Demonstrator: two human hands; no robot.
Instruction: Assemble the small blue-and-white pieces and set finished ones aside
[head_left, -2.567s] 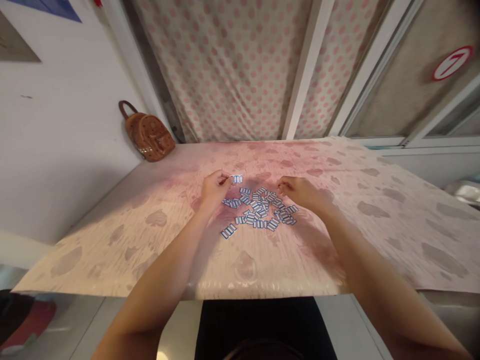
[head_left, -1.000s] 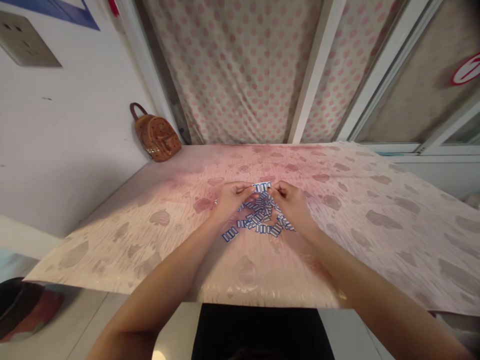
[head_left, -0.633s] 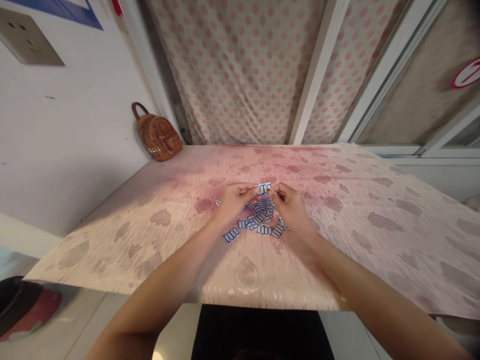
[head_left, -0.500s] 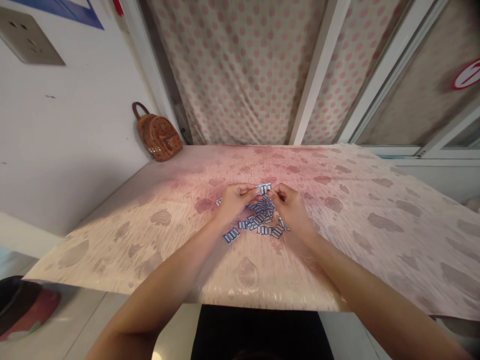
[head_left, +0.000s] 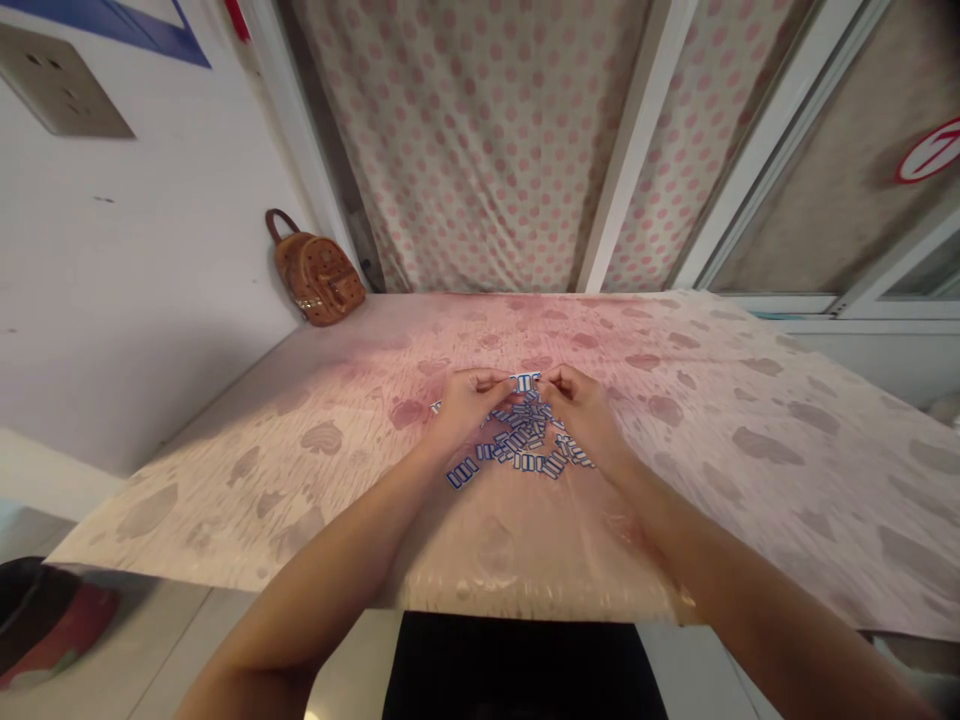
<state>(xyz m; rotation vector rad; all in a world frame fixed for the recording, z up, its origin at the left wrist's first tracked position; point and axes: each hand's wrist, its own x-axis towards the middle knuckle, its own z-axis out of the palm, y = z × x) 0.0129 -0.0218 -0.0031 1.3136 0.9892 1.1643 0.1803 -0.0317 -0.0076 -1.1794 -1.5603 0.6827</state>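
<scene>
Above a loose pile of small blue-and-white flat pieces (head_left: pixel 525 430), I hold one such piece (head_left: pixel 525 383) up between both hands. My left hand (head_left: pixel 471 405) pinches its left end with thumb and finger. At the piece's right end, my right hand (head_left: pixel 577 400) is closed, its thumb and forefinger against the edge. The held piece looks like a short strip with blue-edged white panels; its ends are hidden by my fingers. Single pieces (head_left: pixel 463 472) lie at the near left of the pile, and others run under my right wrist.
A patterned plastic cloth covers the table (head_left: pixel 315 500). At the far left corner, a small brown backpack (head_left: pixel 319 275) leans against the wall. A dotted curtain (head_left: pixel 487 150) hangs behind the table's back edge. A dark and red object (head_left: pixel 56 615) stands on the floor at left.
The held piece has shifted slightly left and down, with my right hand turning a little. More pieces show beside my right wrist. My left hand stays nearly in place.
</scene>
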